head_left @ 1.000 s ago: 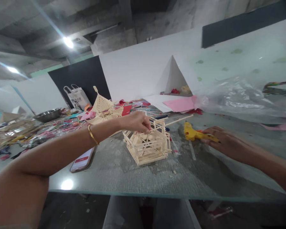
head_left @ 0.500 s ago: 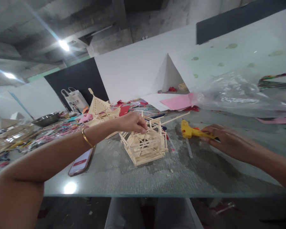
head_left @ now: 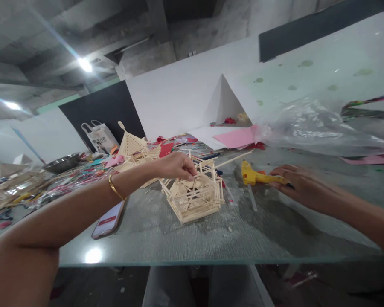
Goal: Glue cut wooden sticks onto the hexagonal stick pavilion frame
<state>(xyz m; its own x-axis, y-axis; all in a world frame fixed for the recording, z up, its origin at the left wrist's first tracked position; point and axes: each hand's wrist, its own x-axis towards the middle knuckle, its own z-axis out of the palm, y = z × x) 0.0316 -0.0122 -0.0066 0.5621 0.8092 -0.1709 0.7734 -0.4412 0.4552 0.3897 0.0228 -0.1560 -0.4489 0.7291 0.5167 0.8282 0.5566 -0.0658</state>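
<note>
Bench (head_left: 185, 238): glass-topped, grey, its near edge running across the bottom of the view; carries everything listed here.

Plastic sheet (head_left: 310, 128): clear, crumpled, heaped toward the far right corner of the bench.

Pink paper (head_left: 237, 137): flat sheet at the far edge, just left of the plastic sheet.

Finished stick model (head_left: 132, 149): peaked roof, standing toward the far left of the bench among coloured scraps.

Stick house (head_left: 195, 194): open frame of thin wooden sticks, standing on the middle of the bench, tilted a little. One long stick juts from its top toward the far right.

My left hand (head_left: 176, 166): reaches across from the left edge, gold bangle (head_left: 115, 187) on the wrist. Grip: fingertips pinched together on the top sticks of the stick house, thumb side hidden, so I cannot tell how firm the hold is.

My right hand (head_left: 302, 185): lies low on the bench, right of the stick house and well apart from it. Grip: fingers stretched nearly flat and resting on the handle end of the glue gun, not wrapped round it.

Glue gun (head_left: 257, 177): yellow, lying on its side on the bench, nozzle end toward the stick house.

Phone (head_left: 108, 219): lying flat near the left of the bench, under my left forearm.
</note>
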